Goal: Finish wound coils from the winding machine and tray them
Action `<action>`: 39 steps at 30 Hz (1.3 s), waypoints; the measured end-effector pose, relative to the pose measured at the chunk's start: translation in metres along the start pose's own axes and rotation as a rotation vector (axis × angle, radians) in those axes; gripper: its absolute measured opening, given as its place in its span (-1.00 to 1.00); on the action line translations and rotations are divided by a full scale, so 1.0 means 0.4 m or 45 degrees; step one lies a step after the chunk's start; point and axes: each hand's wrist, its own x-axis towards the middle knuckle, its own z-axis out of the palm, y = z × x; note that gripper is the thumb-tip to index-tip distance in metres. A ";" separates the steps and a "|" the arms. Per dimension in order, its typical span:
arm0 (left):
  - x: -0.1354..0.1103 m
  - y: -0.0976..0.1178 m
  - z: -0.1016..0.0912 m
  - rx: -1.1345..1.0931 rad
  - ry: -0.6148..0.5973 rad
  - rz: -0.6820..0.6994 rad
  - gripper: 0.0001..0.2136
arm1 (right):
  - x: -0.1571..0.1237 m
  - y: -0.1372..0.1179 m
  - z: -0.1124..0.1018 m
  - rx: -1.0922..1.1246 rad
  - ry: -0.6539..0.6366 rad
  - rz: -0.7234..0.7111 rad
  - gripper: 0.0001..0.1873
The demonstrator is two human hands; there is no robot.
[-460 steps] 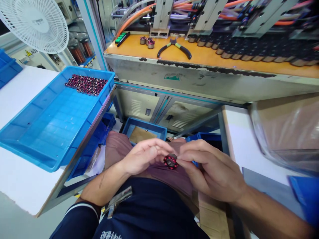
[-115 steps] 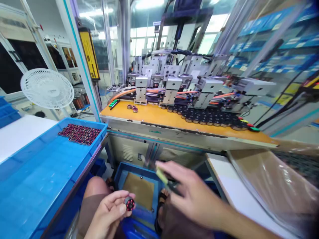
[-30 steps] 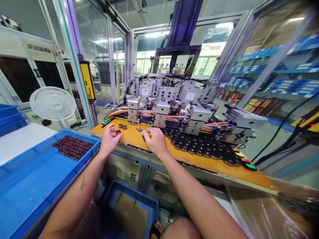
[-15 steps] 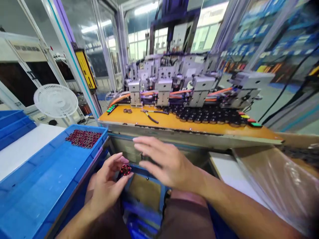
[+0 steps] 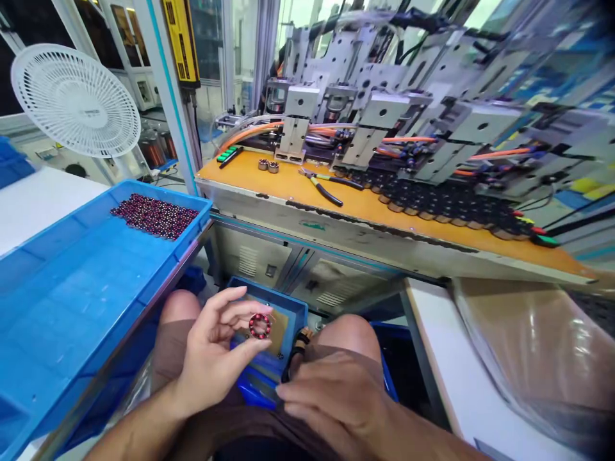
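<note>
Between the thumb and fingers of my left hand [image 5: 218, 346] is a small ring-shaped motor stator [image 5: 260, 326] with red windings, its open face turned towards me. My right hand [image 5: 341, 397] is low over my right thigh, apart from the stator. Its fingers are smeared by motion and partly turned away, so what they hold, if anything, does not show. Left of my hands, a pile of similar small red-and-dark parts [image 5: 156, 216] lies at the far end of a long blue tray [image 5: 72, 269].
An orange bench [image 5: 288, 186] carries pliers [image 5: 321, 189], two small round parts [image 5: 268, 166] and rows of black-topped parts [image 5: 432, 198] below machine heads [image 5: 384, 109]. A blue crate [image 5: 300, 310] stands on the floor between my legs. A white fan [image 5: 77, 102] stands left; plastic-covered sheets [image 5: 519, 346] lie right.
My right hand has dropped from beside the stator to over my thigh. The left hand still holds the stator. The view has tilted down and come nearer the bench.
</note>
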 end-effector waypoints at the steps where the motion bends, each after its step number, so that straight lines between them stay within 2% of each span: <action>1: -0.003 -0.003 0.002 0.012 -0.026 0.019 -0.40 | 0.001 0.000 -0.002 0.072 0.045 0.091 -0.80; 3: -0.009 -0.007 0.007 0.045 -0.085 0.065 -0.38 | 0.012 0.001 -0.008 0.280 0.193 0.341 -0.64; 6: -0.018 -0.012 0.014 0.071 -0.194 0.130 -0.33 | 0.043 0.002 -0.006 0.753 0.389 0.709 -0.73; 8: -0.020 -0.015 0.020 0.093 -0.247 0.170 -0.30 | 0.061 0.003 0.007 1.029 0.405 0.820 -0.76; 11: -0.016 -0.017 0.031 0.131 -0.252 0.233 -0.27 | 0.064 0.008 0.039 1.193 0.449 0.788 -0.75; 13: -0.013 -0.017 0.038 0.125 -0.211 0.236 -0.29 | 0.049 0.015 0.063 1.254 0.534 0.740 -0.73; 16: -0.008 -0.015 0.045 0.062 -0.164 0.162 -0.35 | 0.017 0.027 0.089 1.400 0.669 0.700 -0.70; 18: -0.007 -0.014 0.045 0.020 -0.181 0.113 -0.36 | 0.004 0.031 0.087 1.429 0.706 0.710 -0.68; 24: -0.012 -0.013 0.046 -0.006 -0.328 0.083 -0.32 | 0.016 0.011 0.033 1.224 0.563 0.803 -0.69; 28: -0.011 -0.008 0.053 -0.227 -0.367 -0.062 -0.36 | 0.001 0.016 0.060 1.431 0.650 0.740 -0.71; 31: -0.005 -0.004 0.049 -0.388 -0.400 -0.213 -0.47 | -0.022 0.026 0.082 1.511 0.680 0.711 -0.72; 35: 0.002 -0.007 0.040 -0.362 -0.456 -0.315 -0.63 | -0.024 0.020 0.053 1.372 0.617 0.692 -0.70; 39: 0.001 -0.019 0.040 -0.355 -0.496 -0.350 -0.68 | -0.002 0.012 0.014 1.198 0.462 0.813 -0.67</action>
